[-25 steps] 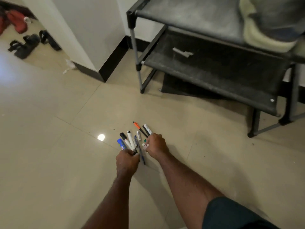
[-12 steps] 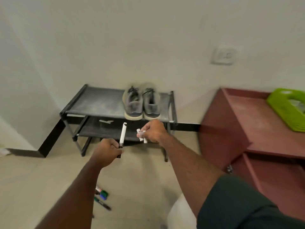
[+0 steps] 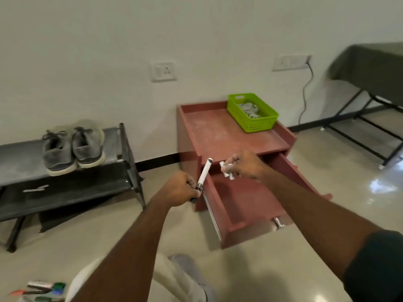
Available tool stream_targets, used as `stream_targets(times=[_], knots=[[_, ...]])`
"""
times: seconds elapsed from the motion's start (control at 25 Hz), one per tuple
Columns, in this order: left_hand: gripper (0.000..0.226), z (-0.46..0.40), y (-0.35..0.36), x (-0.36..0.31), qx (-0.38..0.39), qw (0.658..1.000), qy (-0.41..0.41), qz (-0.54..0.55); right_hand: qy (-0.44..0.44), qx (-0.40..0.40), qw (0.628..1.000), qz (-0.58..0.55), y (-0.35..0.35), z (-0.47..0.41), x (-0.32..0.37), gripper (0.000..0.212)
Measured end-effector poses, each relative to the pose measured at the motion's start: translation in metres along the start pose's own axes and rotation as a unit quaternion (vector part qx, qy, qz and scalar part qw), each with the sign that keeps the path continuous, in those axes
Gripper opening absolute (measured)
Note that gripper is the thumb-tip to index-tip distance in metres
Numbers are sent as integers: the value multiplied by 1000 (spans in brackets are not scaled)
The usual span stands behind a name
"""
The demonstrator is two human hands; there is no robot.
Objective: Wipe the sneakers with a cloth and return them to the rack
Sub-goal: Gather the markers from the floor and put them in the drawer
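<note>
Both forearms extended forward, bare | left hand point(image 3: 182, 188): fingers curled in a fist-like grip, knuckles up | right hand point(image 3: 244, 164): fingers curled in a pinch, slightly higher and farther forward | hands apart

Our left hand point(image 3: 182, 188) grips a white marker point(image 3: 204, 173); our right hand point(image 3: 245, 163), just beside it, holds more white markers point(image 3: 226, 170) over the open red-brown wooden drawer point(image 3: 244, 205).

Single head-worn wide-angle view, looking forward and down over both outstretched forearms, close above an open red drawer point(image 3: 246, 205), shoe rack point(image 3: 65, 186) at left, wall straight ahead, floor point(image 3: 305, 269) below
</note>
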State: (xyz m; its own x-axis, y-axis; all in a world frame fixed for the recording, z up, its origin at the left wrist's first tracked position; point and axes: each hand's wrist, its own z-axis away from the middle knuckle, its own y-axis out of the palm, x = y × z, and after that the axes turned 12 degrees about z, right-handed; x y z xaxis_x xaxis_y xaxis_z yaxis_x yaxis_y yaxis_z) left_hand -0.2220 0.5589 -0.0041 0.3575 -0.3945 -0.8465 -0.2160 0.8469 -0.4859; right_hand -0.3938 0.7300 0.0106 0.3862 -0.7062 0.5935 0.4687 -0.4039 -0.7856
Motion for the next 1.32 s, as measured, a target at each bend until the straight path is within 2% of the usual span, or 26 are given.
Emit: stream_targets(times=[0.16,0.36,0.44,0.48,0.6,0.8,1.0,1.16,1.24,1.32], knots=[[11,-30,91,-12,56,998,-15,-17,91,-9,991,95,-25,9,-95,15],[21,-80,159,-14,51,996,-53,-48,154,86,959,222,-3,-19,-166,29],[12,-98,179,-12,44,994,-72,-63,181,98,949,240,9,-33,-182,31],[14,-107,189,-11,37,993,-84,-70,194,106,944,245,15,-40,-190,33],[25,-127,219,-2,29,987,-113,-112,235,146,932,232,31,-57,-213,31],[42,-155,251,19,27,977,-142,-158,275,157,929,193,46,-74,-235,24],[37,-162,263,28,45,968,-161,-185,283,155,925,201,54,-79,-242,31],[28,-156,266,31,54,970,-171,-163,300,156,935,106,56,-77,-244,20],[28,-154,259,27,53,976,-155,-146,314,117,939,78,47,-73,-239,21],[27,-155,245,22,43,988,-128,-78,332,36,938,94,36,-65,-231,29]])
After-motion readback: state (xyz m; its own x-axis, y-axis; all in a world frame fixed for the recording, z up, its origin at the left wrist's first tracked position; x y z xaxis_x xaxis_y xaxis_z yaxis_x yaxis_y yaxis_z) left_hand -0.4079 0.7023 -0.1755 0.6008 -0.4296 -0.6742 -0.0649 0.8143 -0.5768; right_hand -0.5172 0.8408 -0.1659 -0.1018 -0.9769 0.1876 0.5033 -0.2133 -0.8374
